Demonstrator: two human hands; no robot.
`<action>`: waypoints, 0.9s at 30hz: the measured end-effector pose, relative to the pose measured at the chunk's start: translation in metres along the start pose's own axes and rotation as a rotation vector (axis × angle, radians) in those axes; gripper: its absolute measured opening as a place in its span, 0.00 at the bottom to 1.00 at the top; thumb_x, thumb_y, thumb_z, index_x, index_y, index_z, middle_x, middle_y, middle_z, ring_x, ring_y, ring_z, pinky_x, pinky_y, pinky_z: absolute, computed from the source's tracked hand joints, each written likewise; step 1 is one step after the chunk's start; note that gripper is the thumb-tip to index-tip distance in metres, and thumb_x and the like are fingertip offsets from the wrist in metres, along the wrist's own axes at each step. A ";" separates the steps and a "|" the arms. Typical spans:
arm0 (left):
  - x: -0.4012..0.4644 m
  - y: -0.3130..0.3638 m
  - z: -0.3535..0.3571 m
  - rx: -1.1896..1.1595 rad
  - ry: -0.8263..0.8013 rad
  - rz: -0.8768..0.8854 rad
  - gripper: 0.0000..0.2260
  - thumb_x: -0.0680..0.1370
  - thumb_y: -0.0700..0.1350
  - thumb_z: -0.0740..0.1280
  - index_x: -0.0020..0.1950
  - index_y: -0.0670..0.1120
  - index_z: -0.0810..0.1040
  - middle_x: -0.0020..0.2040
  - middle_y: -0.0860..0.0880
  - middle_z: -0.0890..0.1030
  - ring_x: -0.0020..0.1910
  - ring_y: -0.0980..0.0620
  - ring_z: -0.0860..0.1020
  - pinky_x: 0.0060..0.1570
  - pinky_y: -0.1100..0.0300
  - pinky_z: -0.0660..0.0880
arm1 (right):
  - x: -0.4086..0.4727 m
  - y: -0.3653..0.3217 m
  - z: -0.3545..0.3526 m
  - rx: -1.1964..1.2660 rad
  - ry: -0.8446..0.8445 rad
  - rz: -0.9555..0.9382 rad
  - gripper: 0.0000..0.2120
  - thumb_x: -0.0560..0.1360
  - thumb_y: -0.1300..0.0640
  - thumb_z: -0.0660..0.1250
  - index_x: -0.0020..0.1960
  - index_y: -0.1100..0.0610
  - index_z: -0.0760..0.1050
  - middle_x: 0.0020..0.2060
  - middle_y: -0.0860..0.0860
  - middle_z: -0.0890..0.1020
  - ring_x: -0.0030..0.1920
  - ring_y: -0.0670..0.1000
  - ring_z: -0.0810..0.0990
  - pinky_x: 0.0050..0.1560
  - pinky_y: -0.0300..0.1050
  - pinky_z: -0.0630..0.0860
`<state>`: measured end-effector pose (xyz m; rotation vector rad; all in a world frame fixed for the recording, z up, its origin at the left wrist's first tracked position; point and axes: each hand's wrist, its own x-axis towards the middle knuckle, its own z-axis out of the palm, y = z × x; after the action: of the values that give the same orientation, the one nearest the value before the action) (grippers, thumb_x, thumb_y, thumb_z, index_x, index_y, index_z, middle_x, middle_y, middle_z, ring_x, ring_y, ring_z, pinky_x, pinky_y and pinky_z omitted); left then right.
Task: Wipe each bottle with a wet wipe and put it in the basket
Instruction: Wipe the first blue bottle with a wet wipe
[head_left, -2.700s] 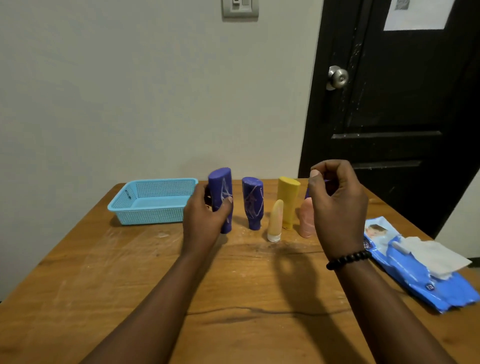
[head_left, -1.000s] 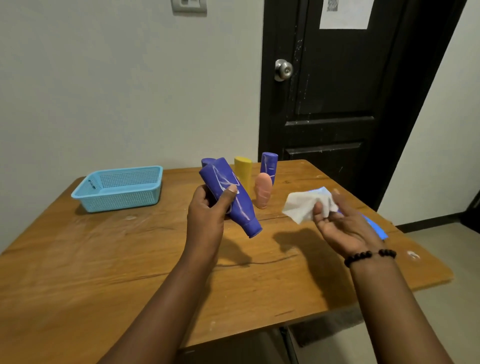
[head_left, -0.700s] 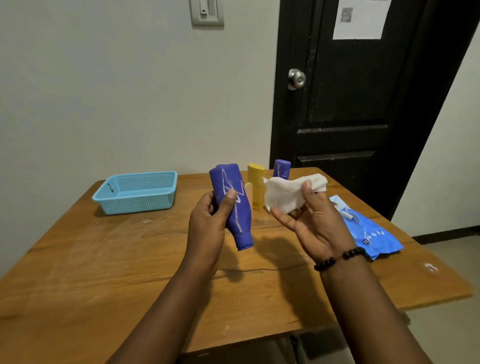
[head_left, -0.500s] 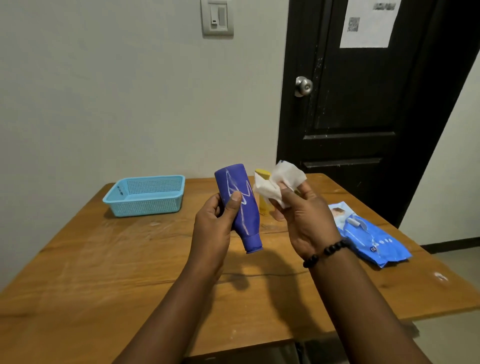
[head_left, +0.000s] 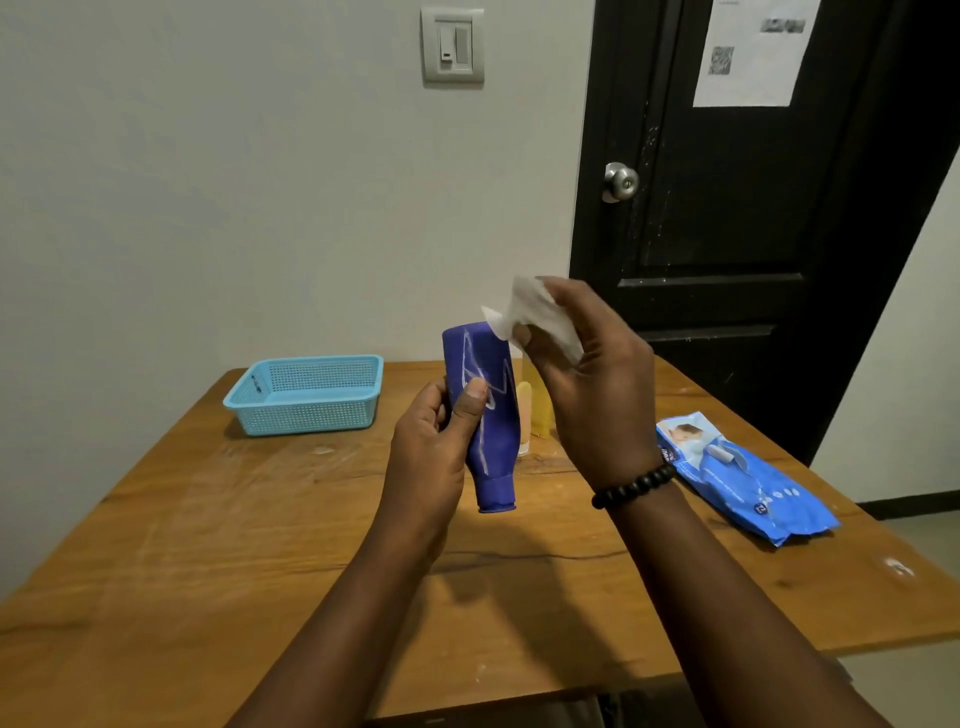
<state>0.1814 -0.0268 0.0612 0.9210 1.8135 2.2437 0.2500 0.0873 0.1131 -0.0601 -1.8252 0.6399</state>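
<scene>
My left hand (head_left: 434, 447) grips a blue bottle (head_left: 488, 415) with white scribbles, cap end pointing down, above the wooden table (head_left: 260, 545). My right hand (head_left: 587, 384) holds a white wet wipe (head_left: 530, 317) against the bottle's upper end. Behind the hands stand a yellow bottle (head_left: 540, 415) and a small cream bottle (head_left: 523, 415), mostly hidden. A light blue basket (head_left: 306, 395) sits at the back left of the table, nothing visible inside it.
A blue wet wipe pack (head_left: 748, 478) lies on the table's right side. A black door (head_left: 737, 208) with a round knob stands behind the table on the right. The grey wall runs along the table's far edge.
My left hand lifted the blue bottle off the table and turned it cap down. My right hand took a wipe from the pack and brought it up to the bottle's upper end.
</scene>
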 end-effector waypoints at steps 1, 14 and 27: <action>0.000 0.002 0.000 0.004 -0.010 0.015 0.13 0.80 0.51 0.64 0.56 0.42 0.78 0.48 0.44 0.84 0.44 0.52 0.81 0.43 0.62 0.78 | 0.002 -0.002 0.001 -0.053 -0.018 -0.045 0.12 0.75 0.62 0.71 0.58 0.57 0.78 0.51 0.49 0.81 0.50 0.41 0.77 0.48 0.28 0.73; -0.003 0.004 -0.005 -0.050 0.046 0.004 0.15 0.78 0.55 0.62 0.57 0.46 0.79 0.49 0.49 0.85 0.47 0.53 0.83 0.46 0.60 0.80 | -0.067 0.000 0.002 -0.002 -0.080 0.036 0.11 0.73 0.61 0.70 0.55 0.54 0.80 0.51 0.45 0.82 0.55 0.43 0.78 0.54 0.42 0.77; -0.001 0.012 -0.005 -0.014 0.082 0.031 0.14 0.80 0.53 0.63 0.55 0.44 0.78 0.46 0.45 0.84 0.44 0.53 0.81 0.46 0.55 0.78 | -0.055 0.002 0.002 -0.077 -0.074 0.018 0.10 0.75 0.59 0.69 0.55 0.52 0.78 0.51 0.43 0.78 0.54 0.43 0.75 0.55 0.48 0.75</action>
<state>0.1829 -0.0349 0.0709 0.8733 1.8265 2.3424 0.2667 0.0691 0.0638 -0.1057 -1.9228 0.5908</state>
